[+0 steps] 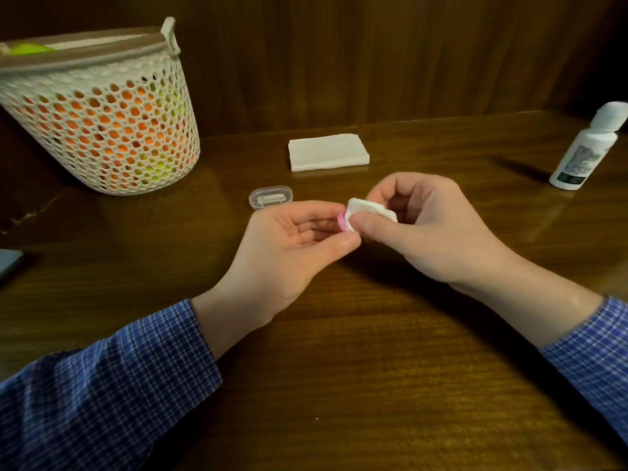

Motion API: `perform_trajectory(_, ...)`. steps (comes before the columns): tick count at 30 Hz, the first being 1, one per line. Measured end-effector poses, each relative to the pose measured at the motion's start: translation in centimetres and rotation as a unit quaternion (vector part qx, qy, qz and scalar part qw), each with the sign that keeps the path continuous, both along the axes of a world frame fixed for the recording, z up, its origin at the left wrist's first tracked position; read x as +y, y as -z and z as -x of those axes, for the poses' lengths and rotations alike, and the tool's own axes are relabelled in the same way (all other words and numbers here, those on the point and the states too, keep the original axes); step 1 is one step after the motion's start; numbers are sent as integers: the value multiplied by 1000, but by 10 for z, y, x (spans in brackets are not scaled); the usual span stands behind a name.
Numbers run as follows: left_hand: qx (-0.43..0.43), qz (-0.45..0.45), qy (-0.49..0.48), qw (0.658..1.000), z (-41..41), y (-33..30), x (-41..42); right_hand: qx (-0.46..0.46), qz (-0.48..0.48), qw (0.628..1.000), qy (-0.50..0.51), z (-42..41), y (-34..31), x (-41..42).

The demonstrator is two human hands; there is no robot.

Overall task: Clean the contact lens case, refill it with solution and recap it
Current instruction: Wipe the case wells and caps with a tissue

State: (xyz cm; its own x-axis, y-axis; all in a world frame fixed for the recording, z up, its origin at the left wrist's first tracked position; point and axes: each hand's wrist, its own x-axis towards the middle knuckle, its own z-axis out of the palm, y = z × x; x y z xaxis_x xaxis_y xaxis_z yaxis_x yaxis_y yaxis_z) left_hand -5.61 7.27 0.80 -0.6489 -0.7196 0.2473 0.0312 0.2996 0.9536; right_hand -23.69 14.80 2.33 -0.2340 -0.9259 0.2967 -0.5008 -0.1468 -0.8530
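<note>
My left hand (295, 243) pinches a small pink round piece of the contact lens case (341, 222) between thumb and fingertips, just above the table's middle. Most of the pink piece is hidden by my fingers. My right hand (424, 229) holds a wad of white tissue (368, 209) and presses it against the pink piece. A white solution bottle (582, 151) with its cap on stands at the far right. A small clear plastic box (271, 197) with white parts inside lies behind my left hand.
A stack of folded white tissues (328, 151) lies at the back centre of the wooden table (339, 368). A white mesh basket (108, 110) with orange and yellow contents stands at the back left. A dark flat object (8, 263) touches the left edge.
</note>
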Motion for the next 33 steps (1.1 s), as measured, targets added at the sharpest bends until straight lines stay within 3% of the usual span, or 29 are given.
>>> perform_trajectory(5, -19, -8, 42, 999, -3, -2, -2, 58, 13, 998, 10, 1, 1, 2)
perform_trajectory(12, -43, -156, 141, 977, -6, -5, -13, 84, 82, 993, -1, 3, 3, 4)
perform_trajectory(17, -46, -194, 178, 964, -6, -8, -14, 206, 148, 967, -13, 0, 4, 5)
perform_trajectory(21, -49, -205, 172, 962, -3, -9, -13, 267, 115, 957, -4, -1, 5, 3)
perform_trajectory(25, -37, -198, 157, 967, 1, -7, -11, 253, 85, 963, 20, -2, 7, 1)
perform_trajectory(29, -14, -129, 103, 986, 0, -2, -11, 182, 66, 981, 27, -5, 10, -2)
perform_trajectory(33, -5, -94, 69, 993, 0, 0, -9, 175, 68, 981, 41, -6, 12, -4)
